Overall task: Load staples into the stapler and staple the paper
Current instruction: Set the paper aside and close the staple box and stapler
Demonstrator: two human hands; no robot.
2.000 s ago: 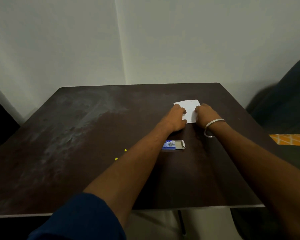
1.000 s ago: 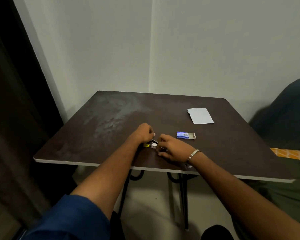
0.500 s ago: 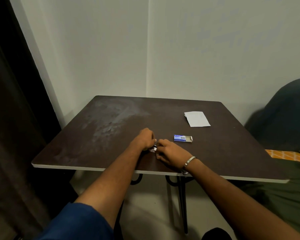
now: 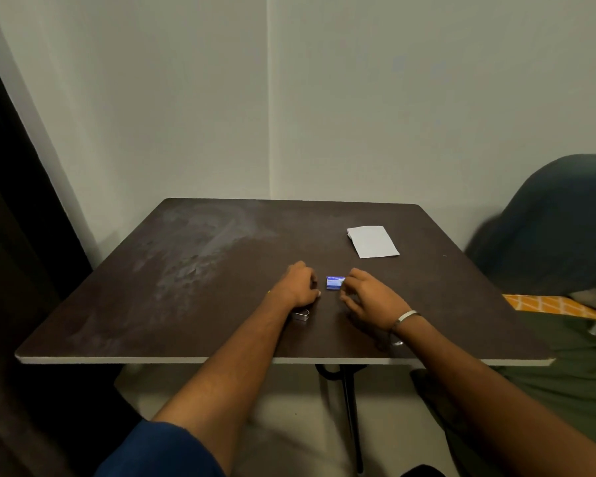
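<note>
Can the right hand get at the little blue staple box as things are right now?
Probably yes. The right hand sits just beside the staple box, its fingertips about at the box's right end, and nothing on the table lies between them.

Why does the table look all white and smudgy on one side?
The dark table has a pale, scuffed patch across its far left part, like worn finish or dust. Otherwise nothing looks spilled: the paper lies flat and the staple box sits between the hands.
</note>
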